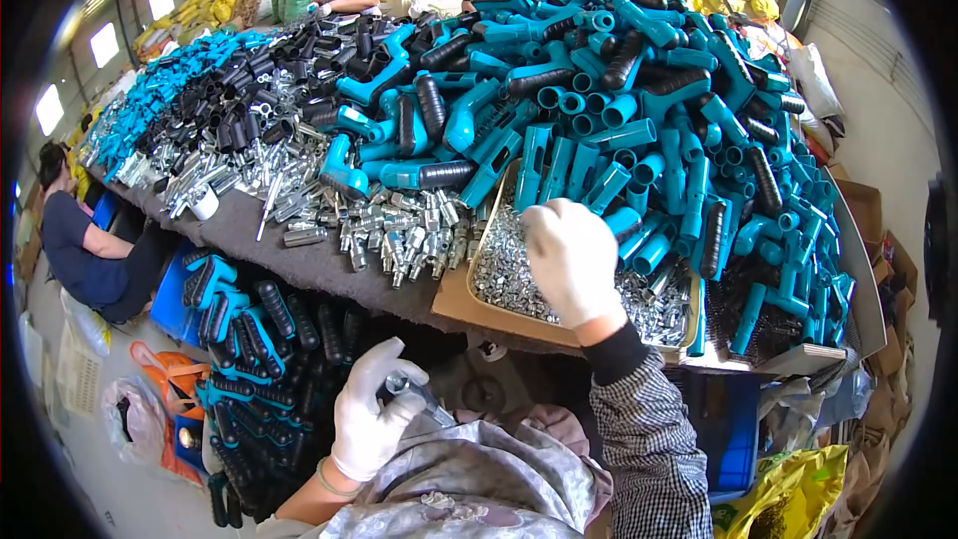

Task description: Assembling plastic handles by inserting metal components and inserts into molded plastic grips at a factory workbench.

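Note:
My left hand (369, 417), in a white glove, is held low in front of my apron. Its thumb and fingers are closed round a silver metal cylinder (427, 401), part of which shows past the fingertips. My right hand (574, 265), also gloved in white, hangs over a shallow tray (693, 314) of small silver metal pieces (504, 265). Its fingers are curled together, and whatever they hold is hidden. Just beyond it lie teal tube-shaped housings (559, 165). Left of the tray is a heap of silver metal fittings (404, 230).
A tall pile of teal and black tool housings (639, 50) covers the table's right side. Black sleeves (239, 105) lie further left. More black-gripped teal housings (249, 339) fill the space below the edge. A seated person (95, 235) is at left; two people are across the table.

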A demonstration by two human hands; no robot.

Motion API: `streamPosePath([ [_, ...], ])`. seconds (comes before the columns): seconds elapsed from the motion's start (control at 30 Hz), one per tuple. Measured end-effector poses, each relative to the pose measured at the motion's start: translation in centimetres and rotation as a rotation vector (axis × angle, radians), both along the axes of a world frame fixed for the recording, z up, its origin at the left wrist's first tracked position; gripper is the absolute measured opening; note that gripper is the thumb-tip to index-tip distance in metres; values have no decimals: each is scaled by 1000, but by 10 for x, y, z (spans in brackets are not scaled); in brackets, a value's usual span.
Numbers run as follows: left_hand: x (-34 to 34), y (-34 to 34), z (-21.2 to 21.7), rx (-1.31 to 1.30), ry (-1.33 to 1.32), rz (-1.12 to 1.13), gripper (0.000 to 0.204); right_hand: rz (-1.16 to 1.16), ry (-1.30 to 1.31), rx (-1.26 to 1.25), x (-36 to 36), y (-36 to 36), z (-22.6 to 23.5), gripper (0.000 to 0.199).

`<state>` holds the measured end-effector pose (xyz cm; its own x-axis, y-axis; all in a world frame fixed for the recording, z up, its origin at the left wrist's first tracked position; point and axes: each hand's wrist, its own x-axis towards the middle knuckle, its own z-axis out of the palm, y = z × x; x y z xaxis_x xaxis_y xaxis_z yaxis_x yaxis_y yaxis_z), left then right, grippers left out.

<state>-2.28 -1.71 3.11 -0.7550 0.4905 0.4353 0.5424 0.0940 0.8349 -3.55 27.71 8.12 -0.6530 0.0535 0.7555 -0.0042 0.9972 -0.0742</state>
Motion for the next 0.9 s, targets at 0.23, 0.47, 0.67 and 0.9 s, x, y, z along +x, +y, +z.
streamPosePath([
  [0.23, -3, 4, 1, 431, -405, 57, 53, 221, -208, -1634, 130, -56, -20, 11],
  [0.47, 16, 24, -20, 363, -651, -98, 54, 178, -191, -1926, 188, -86, -89, 12],
  [0.67, 20, 30, -23, 402, -669, -56, 60, 233, -59, -2165, 198, -77, -106, 13],
  [0.9, 29, 33, -32, 144, -563, -63, 49, 201, -286, -1962, 190, -97, -105, 20],
])
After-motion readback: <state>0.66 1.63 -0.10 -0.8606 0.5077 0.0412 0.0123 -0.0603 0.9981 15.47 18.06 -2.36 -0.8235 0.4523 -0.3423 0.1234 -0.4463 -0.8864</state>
